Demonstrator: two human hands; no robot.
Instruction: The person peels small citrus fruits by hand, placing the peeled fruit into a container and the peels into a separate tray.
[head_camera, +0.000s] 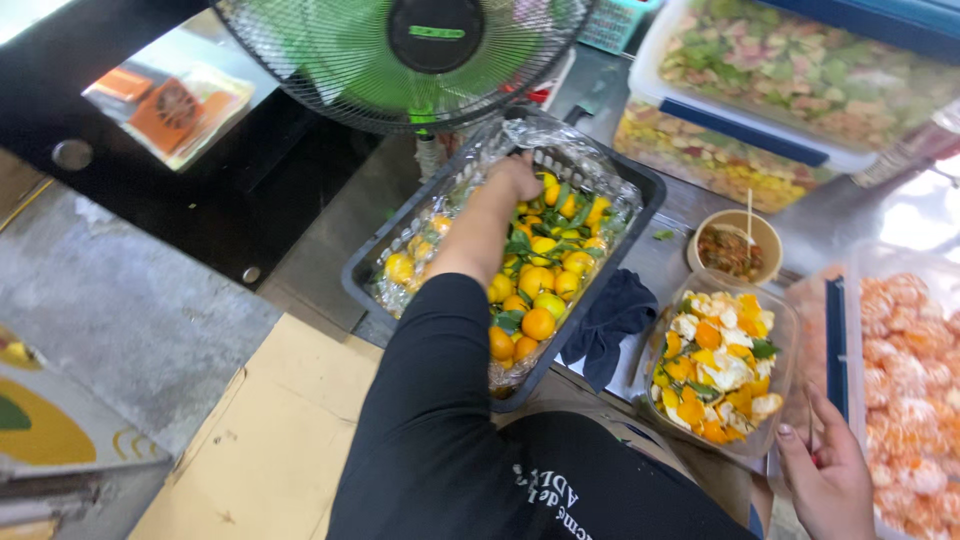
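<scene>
- Step in hand, as I judge it: picking one mandarin out of the black crate (640, 205), which is lined with clear plastic and sits at the bench edge under the green fan (405, 60).
- Left hand (515, 178) reaches deep to the crate's far end, onto the pile of mandarins (538, 285) with leaves.
- To do it well: take a single fruit from the top, clear of leaf stems, and avoid snagging the liner.
- Left grip: fingers curled down into the fruit; can't tell whether they close on one.
- Right hand (830, 480) rests at the clear tub of peeled segments (915, 370), fingers loosely spread on its rim, pinching nothing.
- Tub of peels (725, 365) sits between crate and segments.
</scene>
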